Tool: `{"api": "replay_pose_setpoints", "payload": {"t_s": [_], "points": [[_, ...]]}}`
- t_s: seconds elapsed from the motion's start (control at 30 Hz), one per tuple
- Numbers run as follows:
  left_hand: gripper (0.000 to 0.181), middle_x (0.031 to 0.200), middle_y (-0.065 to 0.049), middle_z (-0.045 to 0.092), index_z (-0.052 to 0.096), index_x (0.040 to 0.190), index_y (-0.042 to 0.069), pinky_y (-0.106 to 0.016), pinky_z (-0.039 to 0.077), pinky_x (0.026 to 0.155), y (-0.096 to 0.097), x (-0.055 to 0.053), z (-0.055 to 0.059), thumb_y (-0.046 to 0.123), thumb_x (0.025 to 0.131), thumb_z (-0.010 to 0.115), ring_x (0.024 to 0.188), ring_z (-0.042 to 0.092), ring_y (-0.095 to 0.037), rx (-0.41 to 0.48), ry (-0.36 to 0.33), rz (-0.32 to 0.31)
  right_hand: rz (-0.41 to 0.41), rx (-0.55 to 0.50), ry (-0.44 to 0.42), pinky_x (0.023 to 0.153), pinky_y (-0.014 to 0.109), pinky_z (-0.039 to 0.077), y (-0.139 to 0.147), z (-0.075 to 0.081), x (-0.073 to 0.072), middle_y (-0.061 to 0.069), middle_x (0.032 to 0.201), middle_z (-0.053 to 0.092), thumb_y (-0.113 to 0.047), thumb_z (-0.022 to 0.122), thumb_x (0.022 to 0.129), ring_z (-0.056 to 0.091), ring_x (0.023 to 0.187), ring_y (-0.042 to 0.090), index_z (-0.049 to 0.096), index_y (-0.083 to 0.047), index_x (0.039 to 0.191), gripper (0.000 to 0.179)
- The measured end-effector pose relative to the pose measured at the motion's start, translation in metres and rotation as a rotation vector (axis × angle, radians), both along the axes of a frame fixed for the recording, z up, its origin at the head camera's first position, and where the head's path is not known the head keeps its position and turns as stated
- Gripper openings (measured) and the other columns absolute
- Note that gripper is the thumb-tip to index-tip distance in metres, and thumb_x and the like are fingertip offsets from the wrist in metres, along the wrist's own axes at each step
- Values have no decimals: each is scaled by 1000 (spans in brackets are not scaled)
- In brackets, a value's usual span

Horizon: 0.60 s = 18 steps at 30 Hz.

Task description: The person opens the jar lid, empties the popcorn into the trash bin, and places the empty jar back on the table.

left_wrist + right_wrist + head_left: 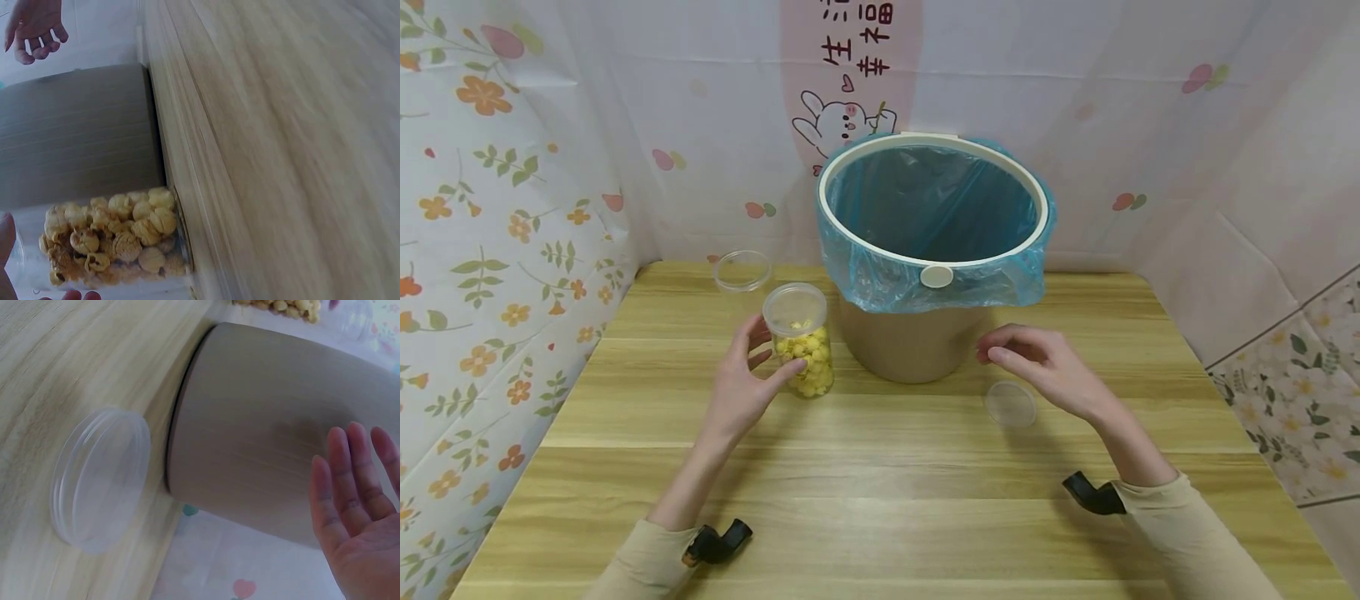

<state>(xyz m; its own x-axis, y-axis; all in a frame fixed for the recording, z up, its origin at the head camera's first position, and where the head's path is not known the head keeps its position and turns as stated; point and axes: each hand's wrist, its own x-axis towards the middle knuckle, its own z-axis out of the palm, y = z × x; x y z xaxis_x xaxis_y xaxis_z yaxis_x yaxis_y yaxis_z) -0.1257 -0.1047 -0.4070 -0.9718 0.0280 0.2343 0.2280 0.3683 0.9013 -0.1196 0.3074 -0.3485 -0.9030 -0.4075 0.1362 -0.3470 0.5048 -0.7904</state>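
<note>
A clear jar (pixel 811 367) of yellow popcorn stands upright on the table, left of the bin, with a whitish translucent top. My left hand (pixel 745 383) holds it, thumb across the near side and fingers at its left. In the left wrist view, popcorn (pixel 125 237) fills much of the jar, and only parts of the thumb and fingertips show. My right hand (pixel 1048 367) hovers beside the bin's right side, fingers loosely bent, holding nothing. Below it a clear round lid (pixel 1011 406) lies on the table; the right wrist view shows this lid (pixel 103 481) closer.
A beige bin (pixel 910 342) with a white rim and blue plastic liner (pixel 880 283) stands at the table's back middle. Behind the popcorn jar is another clear container (pixel 742 271), apparently without contents. Patterned cloth hangs behind and at the left.
</note>
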Motion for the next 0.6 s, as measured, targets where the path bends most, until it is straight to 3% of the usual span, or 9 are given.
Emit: {"api": "replay_pose_setpoints", "payload": {"t_s": [0.27,0.6], "points": [[95,147,-16,51,33,158,13,-58,43,116,13,-8,-4,23,81,88,138,50,-34,-29,-55,-24,23,40,2,94,17,54,-5,2,0,-1,112,75,-19,60,103,71,103,9,72,-14,120,21],[105,151,-19,50,28,160,11,-57,41,117,19,-12,-7,25,77,91,142,49,-36,-70,-92,12,57,25,3,96,19,54,-10,3,3,1,115,75,-17,60,103,72,107,27,70,-6,124,26]]}}
